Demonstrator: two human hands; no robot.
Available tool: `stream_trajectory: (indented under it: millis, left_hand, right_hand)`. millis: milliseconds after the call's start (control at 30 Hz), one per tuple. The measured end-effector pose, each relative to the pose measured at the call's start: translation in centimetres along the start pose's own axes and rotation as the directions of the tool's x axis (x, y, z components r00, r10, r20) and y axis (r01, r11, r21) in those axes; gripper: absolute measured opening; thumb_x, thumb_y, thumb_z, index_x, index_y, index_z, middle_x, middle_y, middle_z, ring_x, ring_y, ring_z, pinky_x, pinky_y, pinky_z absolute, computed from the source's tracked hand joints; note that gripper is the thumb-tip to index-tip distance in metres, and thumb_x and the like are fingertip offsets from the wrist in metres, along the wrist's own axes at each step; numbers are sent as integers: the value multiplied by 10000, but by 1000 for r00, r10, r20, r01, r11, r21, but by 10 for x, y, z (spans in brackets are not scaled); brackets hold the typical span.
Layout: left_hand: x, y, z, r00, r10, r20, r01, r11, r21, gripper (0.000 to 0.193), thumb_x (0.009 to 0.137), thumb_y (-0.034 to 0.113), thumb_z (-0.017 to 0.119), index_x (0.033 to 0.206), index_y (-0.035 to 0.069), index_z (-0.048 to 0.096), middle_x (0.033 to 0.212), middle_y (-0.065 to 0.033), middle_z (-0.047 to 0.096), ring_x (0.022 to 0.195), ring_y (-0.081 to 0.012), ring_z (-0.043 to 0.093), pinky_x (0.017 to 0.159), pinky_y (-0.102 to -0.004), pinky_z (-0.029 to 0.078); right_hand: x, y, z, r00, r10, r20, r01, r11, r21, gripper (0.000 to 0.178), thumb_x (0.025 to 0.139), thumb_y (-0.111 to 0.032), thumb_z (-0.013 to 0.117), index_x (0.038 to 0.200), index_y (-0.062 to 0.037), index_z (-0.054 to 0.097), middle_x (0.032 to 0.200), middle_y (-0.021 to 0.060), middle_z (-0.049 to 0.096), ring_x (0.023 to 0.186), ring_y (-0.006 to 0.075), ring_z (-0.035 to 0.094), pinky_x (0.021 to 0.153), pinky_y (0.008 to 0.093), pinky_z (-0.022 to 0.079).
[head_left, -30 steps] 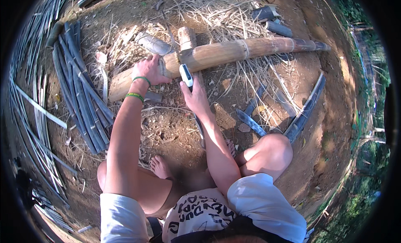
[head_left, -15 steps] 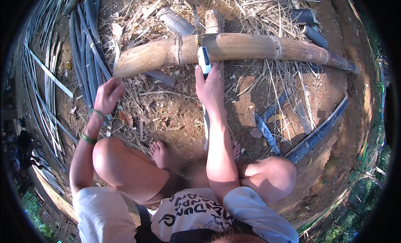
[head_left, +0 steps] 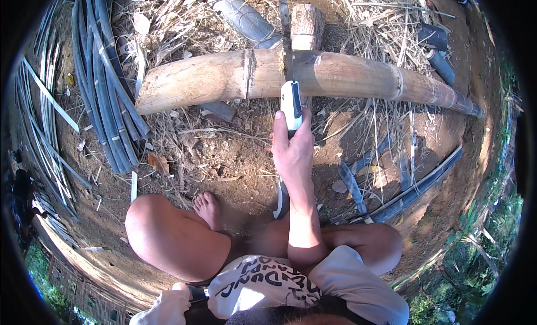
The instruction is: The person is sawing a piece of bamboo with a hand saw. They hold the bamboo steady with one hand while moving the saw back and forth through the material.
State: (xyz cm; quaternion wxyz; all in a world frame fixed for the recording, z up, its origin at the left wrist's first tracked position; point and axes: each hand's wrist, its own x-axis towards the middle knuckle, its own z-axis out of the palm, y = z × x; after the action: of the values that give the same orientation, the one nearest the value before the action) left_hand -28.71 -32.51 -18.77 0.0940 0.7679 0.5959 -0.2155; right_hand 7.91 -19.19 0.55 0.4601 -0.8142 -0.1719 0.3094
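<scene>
My right hand (head_left: pixel 293 149) is closed round the white and black handle of a hand saw (head_left: pixel 291 104). Its narrow blade (head_left: pixel 286 34) points away from me and lies across a thick tan bamboo pole (head_left: pixel 201 76) near its middle. A pale curved piece (head_left: pixel 279 201) shows beside my right wrist; whether it belongs to the saw I cannot tell. Under the pole, a short log (head_left: pixel 306 26) sticks out on the far side. Only the sleeve (head_left: pixel 162 308) of my left arm shows at the lower edge, and my left hand is out of sight.
Long dark bamboo strips (head_left: pixel 103 90) lie in a bundle at the left, with thinner pale strips (head_left: pixel 42 129) beyond. Bamboo offcuts (head_left: pixel 243 17) and dry shavings (head_left: pixel 375 23) litter the dirt. Split dark pieces (head_left: pixel 417 188) rest near my right knee (head_left: pixel 375 244). My bare left foot (head_left: pixel 208 210) is on the ground.
My left hand, earlier over the ground near the pole's left end, has drawn back out of view. My right hand and the saw handle appear lower, nearer to me; the whole view has shifted slightly.
</scene>
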Motion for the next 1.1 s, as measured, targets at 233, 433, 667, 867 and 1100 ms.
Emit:
stream_trajectory:
  millis: [233, 433, 667, 867, 1100]
  left_hand:
    - [12, -26, 23, 988, -131, 88, 144, 974, -173, 332, 1022, 279, 548, 1173, -13, 598, 1218, -224, 650, 1138, -368, 585, 968, -505, 443]
    - [51, -83, -79, 785, -69, 616, 128, 990, -53, 359, 981, 365, 665, 1024, 8, 677, 964, -174, 700, 843, -239, 637, 715, -410, 482]
    - [205, 1, -404, 758, 564, -328, -642, 733, -224, 393, 831, 369, 857, 881, 27, 669, 700, -73, 632, 613, -165, 625, 586, -348, 508]
    - [256, 170, -415, 733, 664, 148, -678, 693, 247, 1340, 579, 665, 928, 1555, -21, 318, 1569, -237, 450, 1437, -383, 486, 1189, -587, 379]
    - [242, 191, -365, 753, 581, -308, -604, 797, 26, 1127, 531, 662, 931, 1381, 53, 511, 1374, -136, 623, 1310, -347, 584, 1095, -561, 424]
  right_hand:
    - [-3, -26, 2, 1000, -12, 9, 13, 997, -70, 319, 1069, -246, 604, 1247, 14, 559, 904, 178, 698, 778, 271, 702, 746, 425, 550]
    - [-6, -28, 0, 1000, 5, 31, -2, 995, -99, 351, 1057, -284, 613, 1241, 9, 557, 896, 228, 704, 799, 370, 721, 724, 473, 532]
    - [-12, -15, 9, 986, -155, -62, 143, 975, -171, 324, 1056, -261, 593, 1211, 4, 490, 727, 277, 687, 697, 471, 715, 559, 553, 509]
    - [-14, -25, 14, 979, -193, -63, 170, 950, -263, 341, 1052, -275, 572, 1174, 37, 508, 770, 321, 692, 766, 522, 709, 620, 581, 527]
    - [-9, -9, 1, 949, -308, -72, 253, 874, -414, 403, 1044, -329, 591, 1111, 66, 551, 869, 336, 701, 820, 524, 704, 684, 581, 555]
